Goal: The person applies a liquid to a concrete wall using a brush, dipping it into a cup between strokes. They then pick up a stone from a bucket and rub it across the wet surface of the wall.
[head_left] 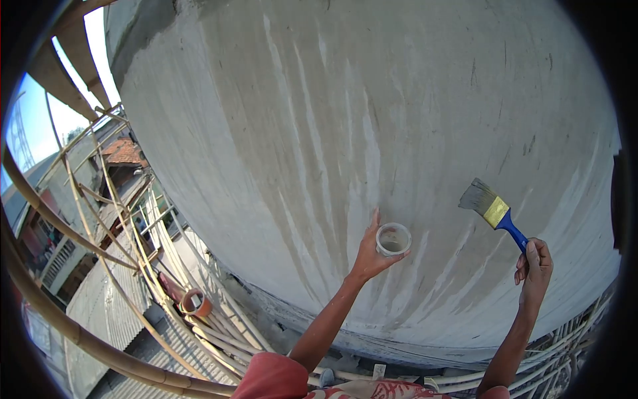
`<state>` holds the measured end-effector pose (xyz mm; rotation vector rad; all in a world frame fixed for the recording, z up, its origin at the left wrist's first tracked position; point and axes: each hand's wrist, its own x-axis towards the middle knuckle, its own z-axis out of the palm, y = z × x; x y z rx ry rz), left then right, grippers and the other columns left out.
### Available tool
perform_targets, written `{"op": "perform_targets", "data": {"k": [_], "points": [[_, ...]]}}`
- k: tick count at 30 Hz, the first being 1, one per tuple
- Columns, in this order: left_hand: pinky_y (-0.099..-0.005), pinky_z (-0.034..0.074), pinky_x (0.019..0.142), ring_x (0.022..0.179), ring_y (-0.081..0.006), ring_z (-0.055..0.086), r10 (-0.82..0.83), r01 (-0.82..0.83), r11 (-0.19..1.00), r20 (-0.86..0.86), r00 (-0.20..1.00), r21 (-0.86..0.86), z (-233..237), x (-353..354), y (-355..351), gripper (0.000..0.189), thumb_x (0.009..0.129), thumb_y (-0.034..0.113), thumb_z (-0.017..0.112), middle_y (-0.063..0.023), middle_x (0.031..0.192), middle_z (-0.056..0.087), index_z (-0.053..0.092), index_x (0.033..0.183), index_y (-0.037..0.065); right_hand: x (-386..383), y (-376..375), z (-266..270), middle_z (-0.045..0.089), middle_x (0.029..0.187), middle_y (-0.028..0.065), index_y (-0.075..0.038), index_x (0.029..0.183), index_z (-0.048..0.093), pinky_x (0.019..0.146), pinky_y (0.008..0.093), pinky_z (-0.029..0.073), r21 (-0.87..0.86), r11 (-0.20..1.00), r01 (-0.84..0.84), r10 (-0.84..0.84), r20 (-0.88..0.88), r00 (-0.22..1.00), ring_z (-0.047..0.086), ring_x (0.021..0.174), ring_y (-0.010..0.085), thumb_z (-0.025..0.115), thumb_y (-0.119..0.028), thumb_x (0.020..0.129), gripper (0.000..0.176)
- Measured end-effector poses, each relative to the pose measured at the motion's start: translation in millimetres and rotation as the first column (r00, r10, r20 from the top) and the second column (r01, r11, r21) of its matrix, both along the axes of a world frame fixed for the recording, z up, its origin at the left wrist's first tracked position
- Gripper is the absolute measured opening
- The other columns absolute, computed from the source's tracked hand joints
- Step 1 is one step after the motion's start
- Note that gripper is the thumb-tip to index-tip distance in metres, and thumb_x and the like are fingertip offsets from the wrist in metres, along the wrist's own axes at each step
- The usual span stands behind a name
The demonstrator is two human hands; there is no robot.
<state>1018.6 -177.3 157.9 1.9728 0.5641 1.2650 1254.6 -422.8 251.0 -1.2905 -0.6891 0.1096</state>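
Note:
My left hand (pixel 371 254) is wrapped round a small round cup (pixel 394 239) with a pale rim and a greyish inside. To the right, my right hand (pixel 535 266) grips the blue handle of a paintbrush (pixel 496 211). Its dark bristles point up and left, and a yellow band joins them to the handle. Both hands are in front of a grey plastered wall (pixel 452 120), which has darker damp-looking patches and pale streaks running down it. Whether the bristles touch the wall, I cannot tell.
Bamboo scaffolding poles (pixel 113 266) cross the left side, and more poles (pixel 558 362) run along the bottom right. An orange-brown bucket (pixel 196 302) stands among poles at lower left. Corrugated roofs (pixel 106 306) lie below, with buildings beyond.

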Motion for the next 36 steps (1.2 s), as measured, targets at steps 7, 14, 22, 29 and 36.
{"op": "perform_targets", "data": {"k": [7,14,22,29,36], "points": [[-0.0424,0.042,0.088,0.09,-0.0303,0.06,-0.025,-0.006,0.98,-0.157,0.987,-0.198,-56,9,-59,0.057,0.059,0.031,0.084,-0.0128,0.094,0.063,0.057,0.1,0.001,-26,0,13,0.054,0.055,0.0035,0.0,0.089,0.062,0.034,0.0192,0.036,-0.246,0.948,-0.201,0.202,-0.024,0.979,0.044,0.039,0.0049,0.065,-0.02,0.086,0.02],[-0.0356,0.05,0.08,0.089,-0.0239,0.063,0.039,-0.053,0.998,-0.286,0.958,-0.042,-78,15,-93,0.059,0.06,0.026,0.086,-0.014,0.096,0.063,0.056,0.103,-0.001,-47,0,8,0.052,0.054,0.0018,-0.003,0.088,0.064,0.036,0.019,0.033,-0.668,0.696,-0.263,0.351,-0.002,0.936,0.042,0.039,0.0047,0.066,-0.025,0.086,0.022],[-0.0378,0.047,0.084,0.09,-0.0261,0.06,0.053,-0.071,0.996,-0.311,0.949,-0.045,-88,18,-112,0.061,0.059,0.027,0.086,-0.0138,0.096,0.061,0.055,0.105,-0.001,-56,-2,-3,0.059,0.067,0.0085,-0.004,0.092,0.063,0.068,0.0354,0.046,-0.905,0.419,-0.075,0.493,0.157,0.856,0.054,0.067,0.0184,0.061,-0.037,0.087,0.033],[-0.0513,0.03,0.102,0.098,-0.0266,0.06,0.012,-0.05,0.995,-0.376,0.926,-0.091,-94,14,-120,0.065,0.063,0.036,0.083,-0.0117,0.1,0.062,0.054,0.11,0.002,-56,-11,-3,0.06,0.064,0.0037,-0.007,0.086,0.065,0.077,0.0336,0.041,-0.867,0.491,0.082,0.567,0.389,0.725,0.054,0.062,0.0179,0.065,-0.037,0.083,0.03],[-0.0545,0.026,0.105,0.094,-0.0264,0.062,0.031,0.015,0.993,-0.373,0.927,0.12,-94,17,-135,0.064,0.062,0.036,0.083,-0.0105,0.096,0.063,0.055,0.109,0.004,-67,7,-22,0.06,0.064,0.0049,-0.006,0.084,0.065,0.074,0.0325,0.043,-0.842,0.531,0.094,0.682,0.49,0.542,0.055,0.063,0.0173,0.067,-0.034,0.083,0.028]]}}
